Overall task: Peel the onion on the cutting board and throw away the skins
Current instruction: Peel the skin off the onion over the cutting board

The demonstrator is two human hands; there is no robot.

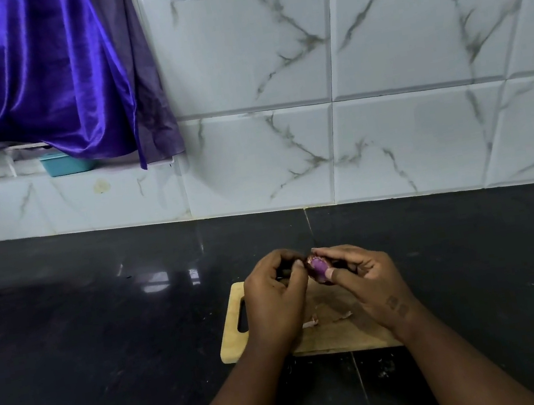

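Purple onion (319, 269) held just above far edge of wooden cutting board (327, 335) — scraps thus caught by board. Right hand (367, 277) closed round onion as steady grip; left hand (274, 296) curled, fingertips pinched at skin for stripping. Skin flakes (311, 323) left on board — disposal judged pending.

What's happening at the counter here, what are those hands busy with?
A person is peeling a small purple onion with bare hands above a wooden cutting board on a dark counter. The right hand holds the onion, part of its purple flesh already bare, while the left hand pinches at its skin. A few loose skin scraps lie on the board and have not been thrown away yet.
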